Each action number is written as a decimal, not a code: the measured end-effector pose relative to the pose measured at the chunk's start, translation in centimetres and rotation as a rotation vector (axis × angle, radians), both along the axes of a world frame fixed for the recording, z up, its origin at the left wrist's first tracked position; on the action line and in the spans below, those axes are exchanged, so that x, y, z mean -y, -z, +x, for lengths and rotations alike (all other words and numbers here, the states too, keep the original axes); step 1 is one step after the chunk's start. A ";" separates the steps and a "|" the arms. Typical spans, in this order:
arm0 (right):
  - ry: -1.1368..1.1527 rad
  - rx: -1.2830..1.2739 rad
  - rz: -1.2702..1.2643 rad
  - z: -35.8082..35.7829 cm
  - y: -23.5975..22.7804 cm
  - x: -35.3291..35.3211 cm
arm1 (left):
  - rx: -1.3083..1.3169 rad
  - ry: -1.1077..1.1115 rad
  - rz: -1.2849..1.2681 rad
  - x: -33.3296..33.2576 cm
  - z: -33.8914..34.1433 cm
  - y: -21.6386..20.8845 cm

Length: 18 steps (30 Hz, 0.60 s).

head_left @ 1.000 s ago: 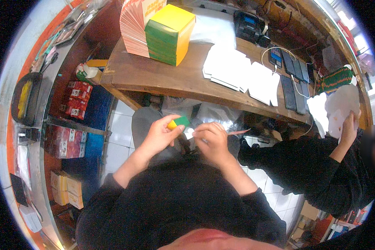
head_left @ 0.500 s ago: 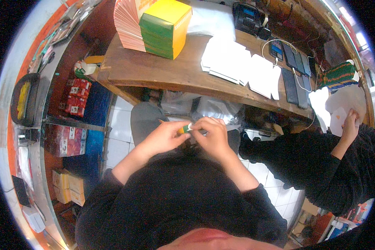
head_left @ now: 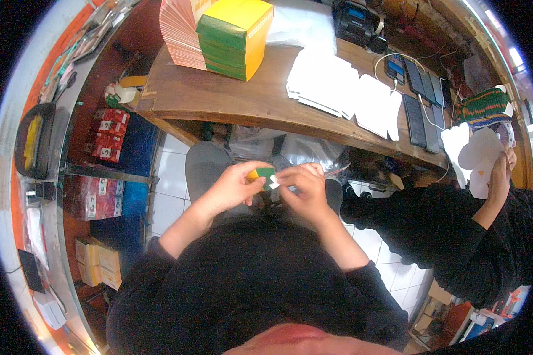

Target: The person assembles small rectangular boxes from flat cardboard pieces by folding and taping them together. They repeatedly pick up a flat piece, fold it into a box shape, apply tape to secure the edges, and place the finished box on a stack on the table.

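Observation:
Above my lap, my left hand (head_left: 238,184) is closed round a small green and yellow card (head_left: 266,173). A white bit (head_left: 273,183) shows at the card's right end. My right hand (head_left: 305,186) pinches this white bit between thumb and fingers. Whether it is part of the card or a separate piece I cannot tell. A thin pale strip or tool (head_left: 340,169) sticks out to the right behind the fingers of my right hand; what it is stays unclear.
On the wooden table (head_left: 219,97) ahead stand a yellow and green stack (head_left: 234,38) and a fanned pink one (head_left: 182,35). White sheets (head_left: 323,83), several phones (head_left: 413,121) with cables and a black device (head_left: 356,25) lie rightward. At right, another person's hand (head_left: 499,180) holds white paper.
My hands have drawn slightly apart, and more of the green card shows between them. The thin strip by my right hand now stands out further. The other person's hand has shifted slightly.

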State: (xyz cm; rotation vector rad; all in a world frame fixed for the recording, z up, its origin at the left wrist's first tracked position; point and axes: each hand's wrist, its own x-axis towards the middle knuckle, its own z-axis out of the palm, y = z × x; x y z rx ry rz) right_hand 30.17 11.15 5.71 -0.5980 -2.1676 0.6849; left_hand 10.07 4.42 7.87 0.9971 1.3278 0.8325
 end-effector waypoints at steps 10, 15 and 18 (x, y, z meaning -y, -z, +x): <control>0.020 0.060 -0.008 -0.3 0.3 0.3 | -0.166 0.143 0.086 0.0 0.1 0.4; 0.111 0.155 -0.139 -0.6 -0.1 0.8 | -0.173 0.187 0.207 0.1 -0.5 1.3; 0.122 0.276 -0.207 -0.8 -0.5 0.8 | -0.339 0.245 0.444 -0.1 -0.1 1.0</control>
